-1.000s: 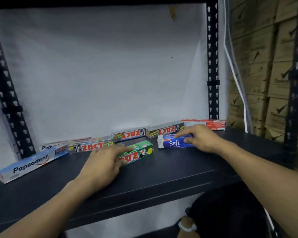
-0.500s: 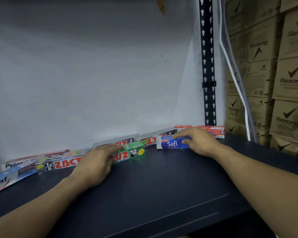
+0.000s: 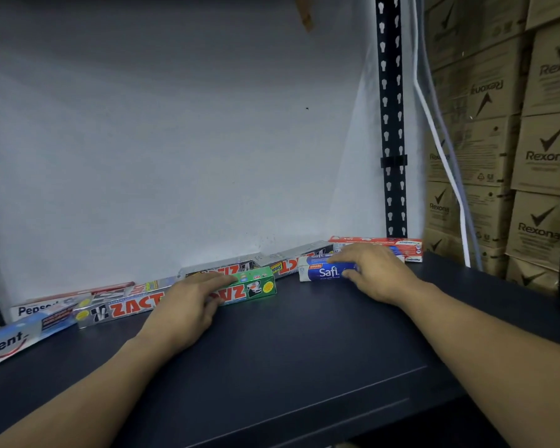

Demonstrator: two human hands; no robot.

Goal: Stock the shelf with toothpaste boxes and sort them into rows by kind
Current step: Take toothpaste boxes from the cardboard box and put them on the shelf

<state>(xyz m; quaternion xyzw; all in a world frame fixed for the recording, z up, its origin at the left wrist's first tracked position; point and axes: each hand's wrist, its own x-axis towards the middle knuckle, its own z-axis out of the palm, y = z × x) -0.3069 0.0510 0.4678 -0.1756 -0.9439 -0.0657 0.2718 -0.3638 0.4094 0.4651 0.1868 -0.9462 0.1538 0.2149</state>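
My left hand [image 3: 188, 305] is closed on the left end of a green Zact box [image 3: 253, 287] that lies on the dark shelf [image 3: 304, 367]. A blue Safi box [image 3: 324, 271] rests to the right, with my right hand [image 3: 374, 270] gripping its right end. Along the white back wall lie silver Zact boxes [image 3: 120, 310], two more silver Zact boxes [image 3: 291, 260] further right, a red box [image 3: 379, 245] at the far right, and Pepsodent boxes [image 3: 10, 344] at the left.
A black perforated upright [image 3: 392, 124] stands at the shelf's back right corner. Stacked brown Rexona cartons [image 3: 537, 156] fill the space to the right. A white cable [image 3: 440, 140] hangs beside the upright.
The view has moved closer to the shelf and up. Both hands have pushed their boxes a little further back toward the row along the wall.
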